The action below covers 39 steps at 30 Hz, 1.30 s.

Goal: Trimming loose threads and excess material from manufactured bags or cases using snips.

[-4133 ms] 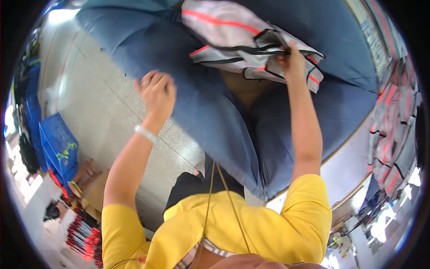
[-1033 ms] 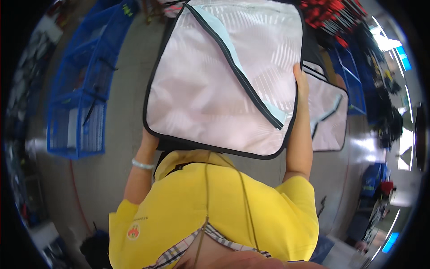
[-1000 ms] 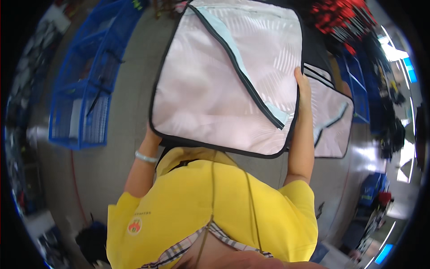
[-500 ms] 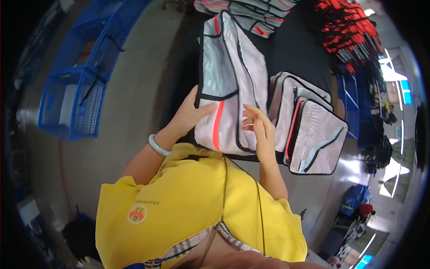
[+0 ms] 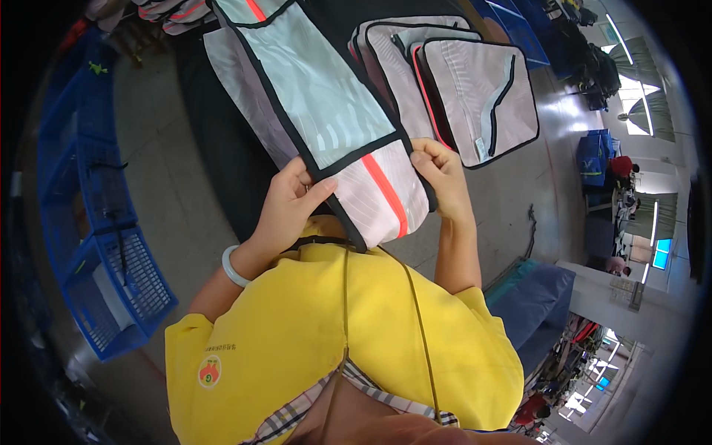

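1. Left hand: fingers closed on the left side of the near end of a long, pale mesh bag, thumb lying on top along its black-trimmed seam; a pale bangle sits on the wrist.
2. Right hand: fingers curled and pinched on the right edge of the same end, just beside the black binding.
3. The bag is held up in front of the chest, over a dark table, and stretches away toward the upper left of the view (an orange stripe crosses its near panel, between the two hands).
4. Beyond the right hand, a stack of similar flat bags with black trim lies on the table.
5. Blue wire crates stand on the floor to the person's left.
6. The yellow shirt fills the lower view.
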{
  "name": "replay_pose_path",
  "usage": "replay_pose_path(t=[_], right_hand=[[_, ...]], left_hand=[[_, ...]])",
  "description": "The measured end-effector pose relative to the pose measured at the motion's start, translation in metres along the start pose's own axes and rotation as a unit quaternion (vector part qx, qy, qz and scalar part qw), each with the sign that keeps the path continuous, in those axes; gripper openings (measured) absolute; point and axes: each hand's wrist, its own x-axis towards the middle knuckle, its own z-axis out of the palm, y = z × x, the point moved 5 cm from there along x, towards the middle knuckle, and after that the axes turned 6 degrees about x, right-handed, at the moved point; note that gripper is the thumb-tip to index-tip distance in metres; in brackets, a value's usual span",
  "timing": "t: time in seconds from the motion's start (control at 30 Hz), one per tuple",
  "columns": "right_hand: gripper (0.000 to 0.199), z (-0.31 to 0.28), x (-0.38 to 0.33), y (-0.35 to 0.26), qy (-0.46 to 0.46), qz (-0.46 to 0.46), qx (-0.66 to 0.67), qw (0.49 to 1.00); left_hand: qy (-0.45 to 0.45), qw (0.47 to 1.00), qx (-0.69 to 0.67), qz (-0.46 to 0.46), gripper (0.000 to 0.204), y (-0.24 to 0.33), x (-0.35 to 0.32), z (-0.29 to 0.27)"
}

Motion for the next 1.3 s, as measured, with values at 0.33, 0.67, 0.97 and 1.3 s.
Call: replay_pose_path(t=[0.33,0.67,0.97,1.3], right_hand=[[0.025,-0.005,-0.021,-0.001,0.049,-0.003,0.006,0.999],[0.043,0.068,-0.127,-0.083,-0.269,-0.386,-0.023,0.882],[0.085,0.075,-0.104,0.026,-0.296,0.043,-0.111,0.948],[0.039,-0.042,-0.137,0.335,-0.002,0.306,-0.432,0.848]], left_hand=[[-0.080,0.997,-0.003,-0.019,0.029,0.003,-0.014,0.005],[-0.105,0.991,0.037,-0.075,0.016,0.014,-0.023,0.002],[-0.055,0.998,0.035,-0.019,0.016,0.026,0.007,0.016],[-0.078,0.993,0.058,-0.062,0.023,0.027,0.011,0.002]])
